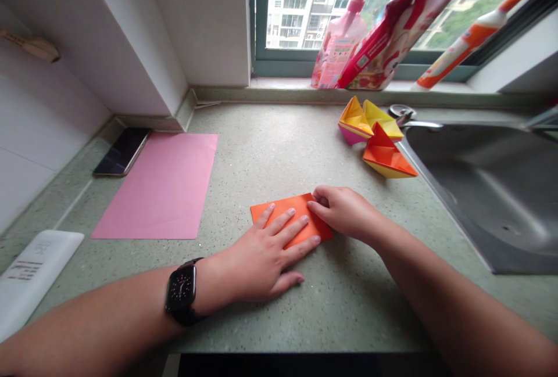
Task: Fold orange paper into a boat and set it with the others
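Observation:
A folded sheet of orange paper (283, 205) lies flat on the speckled countertop in front of me. Across it rests my left hand (272, 249), fingers spread and pressing the paper down; a black watch (181, 288) is on that wrist. At the paper's right edge, my right hand (344, 208) pinches the corner between thumb and curled fingers. Some of those fingertips are hidden behind the hand. Beyond, near the sink, sit folded paper boats: an orange one (387, 156), a yellow one (383, 120) and a yellow-and-purple one (355, 121).
A pink paper sheet (161, 188) lies at the left, with a phone (122, 152) by its far corner. A white object (35, 284) lies at the near left. The metal sink (492, 191) is at the right. A pink pump bottle (342, 46), a red bag (392, 34) and an orange-white tube (466, 46) stand on the windowsill.

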Action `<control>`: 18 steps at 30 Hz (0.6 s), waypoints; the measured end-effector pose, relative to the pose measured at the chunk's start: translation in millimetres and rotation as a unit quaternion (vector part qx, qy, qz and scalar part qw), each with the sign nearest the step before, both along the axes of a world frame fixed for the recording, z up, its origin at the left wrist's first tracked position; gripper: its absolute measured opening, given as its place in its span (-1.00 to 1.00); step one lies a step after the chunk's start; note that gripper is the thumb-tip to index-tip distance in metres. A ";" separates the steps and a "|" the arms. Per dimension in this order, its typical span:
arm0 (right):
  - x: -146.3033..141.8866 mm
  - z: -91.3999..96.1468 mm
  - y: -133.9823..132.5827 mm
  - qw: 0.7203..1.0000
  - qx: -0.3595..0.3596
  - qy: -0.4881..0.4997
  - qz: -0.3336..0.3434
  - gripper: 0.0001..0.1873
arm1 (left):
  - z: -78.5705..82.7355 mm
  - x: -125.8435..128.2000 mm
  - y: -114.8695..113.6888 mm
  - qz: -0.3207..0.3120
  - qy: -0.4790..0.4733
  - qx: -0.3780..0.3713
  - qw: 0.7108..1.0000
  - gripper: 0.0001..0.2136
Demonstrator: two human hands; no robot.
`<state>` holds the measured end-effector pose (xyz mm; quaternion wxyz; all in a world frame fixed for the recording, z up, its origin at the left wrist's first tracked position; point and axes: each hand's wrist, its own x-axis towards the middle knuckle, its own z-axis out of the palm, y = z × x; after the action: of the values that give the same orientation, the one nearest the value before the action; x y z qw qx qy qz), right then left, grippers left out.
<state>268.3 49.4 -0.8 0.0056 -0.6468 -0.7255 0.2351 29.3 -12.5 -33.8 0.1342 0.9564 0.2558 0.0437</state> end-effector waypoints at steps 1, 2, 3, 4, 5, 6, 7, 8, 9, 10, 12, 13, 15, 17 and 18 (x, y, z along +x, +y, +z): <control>0.0 -0.3 0.2 1.000 0.000 0.000 0.000 -0.76 | -0.1 -0.1 -0.1 0.000 -0.001 0.001 1.000 -0.33; 0.0 -0.6 0.3 1.000 0.001 0.000 0.000 -0.76 | -0.3 -0.2 -0.1 0.000 -0.004 0.002 1.000 -0.33; 0.0 -0.9 0.4 1.000 0.001 0.000 -0.001 -0.75 | -0.4 -0.3 -0.1 0.000 -0.006 0.004 1.000 -0.33; 0.1 -1.2 0.6 1.000 0.002 0.002 -0.001 -0.75 | -0.6 -0.5 -0.1 0.000 -0.009 0.005 1.000 -0.33; 0.1 -1.4 0.6 1.000 0.002 0.004 -0.002 -0.75 | -0.8 -0.5 0.0 -0.001 -0.011 0.006 1.000 -0.33; 0.1 -1.4 0.7 1.000 0.002 0.005 -0.003 -0.75 | -0.9 -0.6 0.0 -0.001 -0.012 0.007 1.000 -0.33; 0.0 -1.4 0.8 1.000 0.002 0.005 -0.003 -0.75 | -1.0 -0.6 0.0 0.000 -0.012 0.008 1.000 -0.33; 0.0 -1.3 0.9 1.000 0.001 0.004 -0.004 -0.75 | -0.9 -0.5 -0.1 0.001 -0.011 0.007 1.000 -0.32; 0.0 -1.1 1.1 1.000 0.001 0.003 -0.005 -0.76 | -0.8 -0.4 -0.1 0.002 -0.009 0.005 1.000 -0.32; 0.0 -1.0 1.4 1.000 0.000 0.003 -0.005 -0.76 | -0.6 -0.2 -0.2 0.002 -0.006 0.004 1.000 -0.33; 0.6 -1.2 2.0 1.000 -0.002 0.008 -0.008 -0.76 | -0.5 0.1 -0.2 0.002 -0.003 0.002 1.000 -0.33; 1.2 -1.6 2.3 1.000 -0.002 0.013 -0.012 -0.77 | -0.6 0.2 -0.3 0.002 -0.004 0.003 1.000 -0.34; 3.6 -3.4 2.7 0.999 -0.001 0.030 -0.028 -0.80 | -1.2 0.2 -0.3 0.003 -0.009 0.009 1.000 -0.34; 7.4 -6.0 2.1 0.998 0.005 0.052 -0.040 -0.85 | -2.3 0.0 -0.3 0.003 -0.015 0.014 1.000 -0.33; 9.8 -7.2 1.4 0.997 0.012 0.063 -0.040 -0.88 | -2.8 -0.3 -0.3 0.002 -0.015 0.015 1.000 -0.33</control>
<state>278.1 50.8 -8.1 0.0688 -0.6587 -0.7003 0.2663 29.0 -12.9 -36.6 0.1237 0.9570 0.2550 0.0626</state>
